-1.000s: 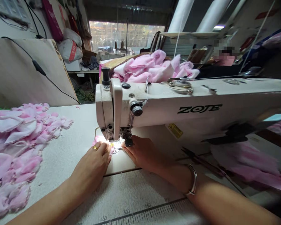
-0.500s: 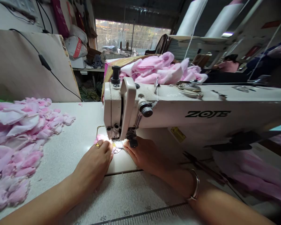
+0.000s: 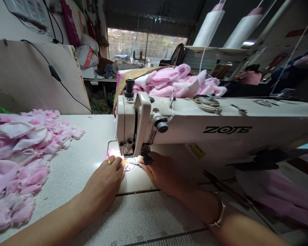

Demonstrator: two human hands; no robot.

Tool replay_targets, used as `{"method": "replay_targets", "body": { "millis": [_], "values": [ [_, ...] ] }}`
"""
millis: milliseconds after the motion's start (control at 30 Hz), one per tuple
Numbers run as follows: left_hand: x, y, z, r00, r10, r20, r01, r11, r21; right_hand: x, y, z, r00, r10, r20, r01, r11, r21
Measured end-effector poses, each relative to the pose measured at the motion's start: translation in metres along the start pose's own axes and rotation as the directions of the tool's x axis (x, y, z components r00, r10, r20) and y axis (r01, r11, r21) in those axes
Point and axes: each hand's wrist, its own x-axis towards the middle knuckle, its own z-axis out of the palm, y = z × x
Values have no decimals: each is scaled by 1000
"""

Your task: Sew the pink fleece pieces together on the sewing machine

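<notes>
From my remote seat, the biggest thing I see is the white metal sewing machine with black ZOJE lettering (image 3: 179, 128). Left of it spreads a loose heap of pink-and-white fabric pieces (image 3: 25, 136). My right hand (image 3: 160, 171) sits under the machine's arm, my left hand (image 3: 105, 179) just left of its needle. The small pink soft-fabric piece (image 3: 112, 153) lies at the left fingertips, partly under the machine's needle end, with the right fingertips near its right side. My left fingers are drawn together, curved down, gripping the piece. My right fingers are bent close together beside a thin metal-looking sliver (image 3: 135, 163); I can't tell whether they grip it.
</notes>
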Motion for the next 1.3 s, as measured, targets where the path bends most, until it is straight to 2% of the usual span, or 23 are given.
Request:
{"method": "replay_targets", "body": {
  "millis": [133, 300, 500, 600, 733, 800, 867, 933, 1000, 1133, 1200, 1300],
  "values": [
    [0, 0, 2, 1000, 2, -18, -2, 1000, 3, -2, 2, 0, 1000, 7, -25, -7, 1000, 27],
    [0, 1, 3, 1000, -27, -13, 27, 1000, 0, 0, 2, -3, 999, 38, 18, -40, 996, 83],
    [0, 2, 5, 997, -31, -72, 28, 999, -44, -4, 6, 1, 999, 38, 26, -40, 993, 112],
    [-2, 0, 6, 983, -46, -175, 32, 996, -81, -5, 7, 3, 998, 48, 41, -52, 992, 118],
    [-7, -8, 2, 921, -142, -362, 77, 979, -189, -3, 6, -2, 996, 61, 60, -70, 983, 169],
    [-9, -13, -3, 918, -187, -349, 76, 949, -307, -2, 5, -5, 996, 62, 68, -74, 978, 197],
    [-10, -17, -8, 936, -201, -290, 60, 901, -430, -2, 5, -7, 996, 59, 73, -73, 974, 213],
    [-10, -20, -10, 946, -186, -267, 39, 879, -475, -1, 5, -8, 996, 55, 72, -70, 972, 223],
    [-10, -19, -9, 944, -125, -307, -10, 915, -404, -2, 6, -8, 996, 54, 74, -70, 970, 233],
    [-14, -8, 0, 930, 83, -358, -103, 994, -35, -5, 7, -5, 995, 71, 66, -84, 970, 230],
    [-17, -1, 5, 925, 122, -359, -90, 991, 103, -6, 7, -3, 995, 78, 64, -90, 971, 222],
    [-20, 9, 11, 899, 127, -420, -60, 984, 168, -8, 8, -1, 996, 69, 60, -80, 974, 210]
  ]
}}
